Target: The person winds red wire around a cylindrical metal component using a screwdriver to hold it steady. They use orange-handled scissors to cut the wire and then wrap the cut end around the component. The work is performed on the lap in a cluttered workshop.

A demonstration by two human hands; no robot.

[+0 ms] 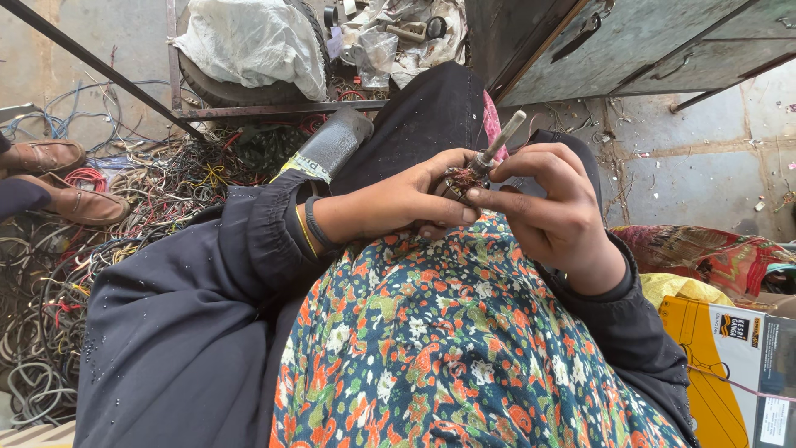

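— What's closest, low in the frame?
— A floral cloth (464, 348) over the lap. Above it, at centre, the left hand (398, 203) and right hand (551, 216) both pinch a small motor part (474, 170) — shaft tilted up-right.
— Beyond?
— Tangled wires (124, 199), left.

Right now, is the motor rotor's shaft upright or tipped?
Tipped: the rotor, held by both hands, has its shaft slanting up and to the right, away from the lap.
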